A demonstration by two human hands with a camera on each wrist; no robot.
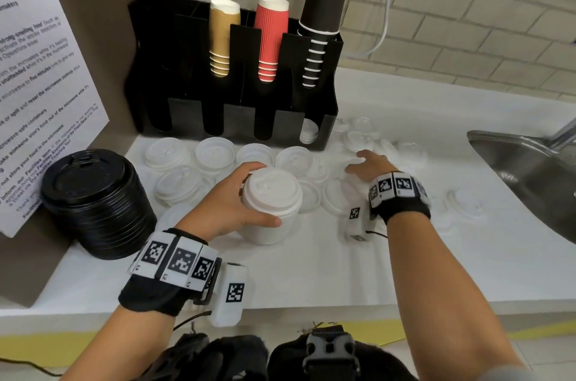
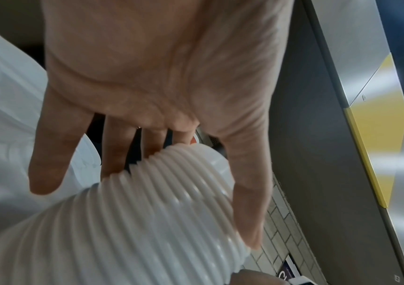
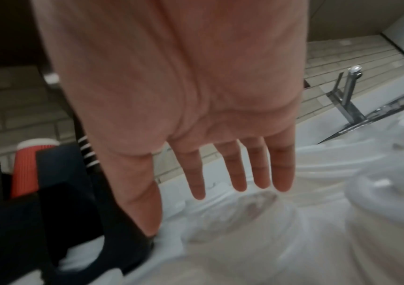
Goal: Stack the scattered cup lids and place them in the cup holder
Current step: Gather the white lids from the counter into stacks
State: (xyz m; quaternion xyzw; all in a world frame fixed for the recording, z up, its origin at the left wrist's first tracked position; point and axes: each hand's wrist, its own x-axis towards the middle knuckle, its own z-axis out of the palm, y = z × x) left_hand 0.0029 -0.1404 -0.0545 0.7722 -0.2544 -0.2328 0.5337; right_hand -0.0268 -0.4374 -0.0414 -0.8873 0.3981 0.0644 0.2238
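Lids (image 1: 215, 153) lie scattered flat, domes up, across the back half of the white desk (image 1: 311, 271), most of them just in front of the black cup holder (image 1: 328, 126) that stands against the back wall. A tall white stack of lids (image 1: 270, 204) stands upright near the middle of the desk, its long axis vertical and the top lid's dome facing up. The left hand (image 1: 229, 204) wraps it from the side, thumb on the near face and fingers (image 2: 117, 152) round the far one; I'd say that grip keeps the nested column from leaning or sliding apart while more are added. The left wrist view shows the ridged rims packed evenly, so the stack looks square.

The right hand (image 1: 371, 163) holds nothing; its fingers (image 3: 235, 169) are straight and spread, palm down, above loose lids toward the desk's right side near the sink (image 1: 511, 159), probably going for the next one.

A few white lids already show in the holder's rightmost front slot, likely the stack's destination. A separate stack of black lids (image 1: 93, 202) sits at the left edge
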